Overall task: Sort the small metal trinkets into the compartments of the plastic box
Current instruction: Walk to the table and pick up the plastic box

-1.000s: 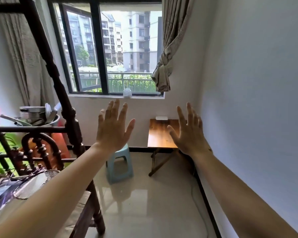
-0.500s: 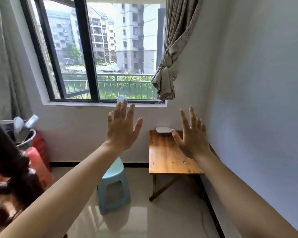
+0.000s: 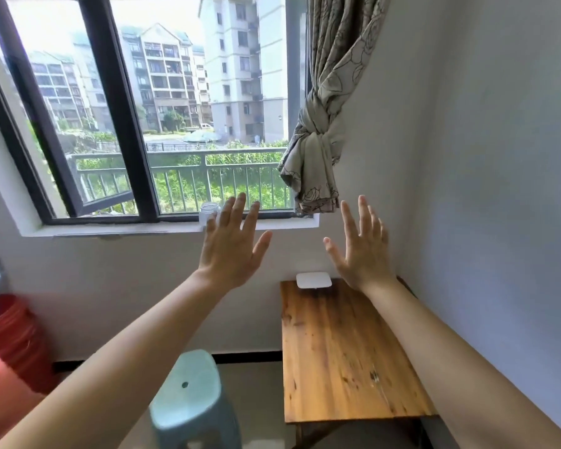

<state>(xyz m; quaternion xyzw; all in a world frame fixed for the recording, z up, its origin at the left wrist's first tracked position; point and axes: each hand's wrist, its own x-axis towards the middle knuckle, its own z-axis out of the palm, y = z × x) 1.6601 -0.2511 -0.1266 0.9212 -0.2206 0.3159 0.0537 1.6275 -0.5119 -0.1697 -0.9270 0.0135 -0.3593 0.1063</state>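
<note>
Trinkets and the compartment box cannot be made out anywhere in this view; the only candidate is a flat white rounded-square thing point(image 3: 314, 280) lying at the far end of the wooden worktop point(image 3: 344, 351), against the wall, and I cannot tell what it is. Both hands are raised in front of the camera, backs toward it, well above the worktop and touching nothing. The left hand point(image 3: 232, 251) has its grip open, fingers spread and pointing up, thumb out to the right. The right hand point(image 3: 361, 254) is likewise open and empty, fingers fanned, thumb out to the left. The two hands are apart, with bare wall between them. A small clear jar point(image 3: 209, 214) stands on the window sill point(image 3: 110, 230), just behind the left fingertips. A knotted patterned curtain point(image 3: 318, 147) hangs above the right hand. A pale blue plastic stool point(image 3: 191, 393) stands on the floor left of the worktop, and a red container point(image 3: 13, 338) sits at the left edge
</note>
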